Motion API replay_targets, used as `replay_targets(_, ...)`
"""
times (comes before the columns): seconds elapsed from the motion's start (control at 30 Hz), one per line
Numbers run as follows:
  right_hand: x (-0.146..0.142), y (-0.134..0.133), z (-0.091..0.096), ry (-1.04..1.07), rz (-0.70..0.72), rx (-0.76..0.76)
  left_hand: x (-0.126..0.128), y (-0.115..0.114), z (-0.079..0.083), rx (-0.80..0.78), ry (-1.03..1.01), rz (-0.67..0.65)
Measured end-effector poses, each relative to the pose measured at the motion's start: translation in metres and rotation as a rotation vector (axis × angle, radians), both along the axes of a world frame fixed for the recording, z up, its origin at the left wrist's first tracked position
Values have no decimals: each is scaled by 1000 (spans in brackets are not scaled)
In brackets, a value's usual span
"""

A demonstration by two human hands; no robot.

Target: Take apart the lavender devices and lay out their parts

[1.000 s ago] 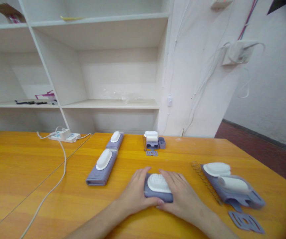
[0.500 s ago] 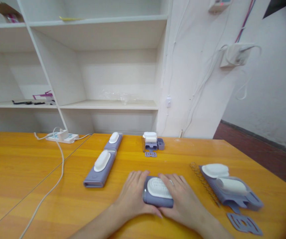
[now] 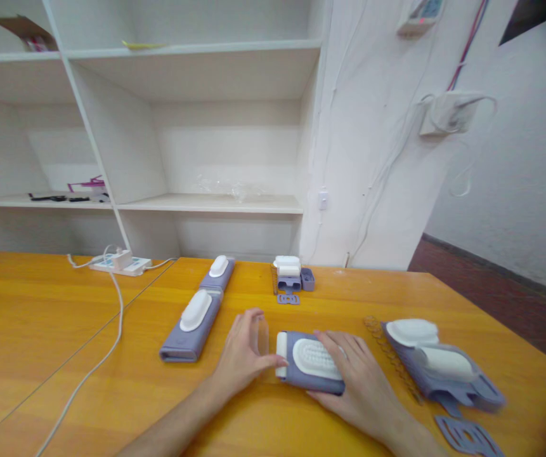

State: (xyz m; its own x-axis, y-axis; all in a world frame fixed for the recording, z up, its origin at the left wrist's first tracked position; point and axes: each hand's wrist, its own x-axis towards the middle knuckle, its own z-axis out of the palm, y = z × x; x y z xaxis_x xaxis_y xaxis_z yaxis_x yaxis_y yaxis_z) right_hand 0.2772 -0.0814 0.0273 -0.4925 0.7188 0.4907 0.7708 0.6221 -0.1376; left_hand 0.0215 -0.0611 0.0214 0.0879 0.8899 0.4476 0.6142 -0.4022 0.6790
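Between the hands (image 3: 238, 355), purple case (image 3: 307, 363)

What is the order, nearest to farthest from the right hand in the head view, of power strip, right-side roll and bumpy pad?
1. Bumpy pad: beside the right hand.
2. Right-side roll: right of the hand.
3. Power strip: far left, at the back.

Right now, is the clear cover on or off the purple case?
Off: the left hand has the clear cover, and a gap shows between it and the white end of the purple case.
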Motion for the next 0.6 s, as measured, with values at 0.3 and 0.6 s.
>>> replay_targets(0.3, 4, 5, -7, 94, -83, 114, 0, 4, 1, -186, -109, -81)
replay_targets(0.6, 5, 7, -10, 143, -71, 140, -3, -1, 6, 143, 352, -88)
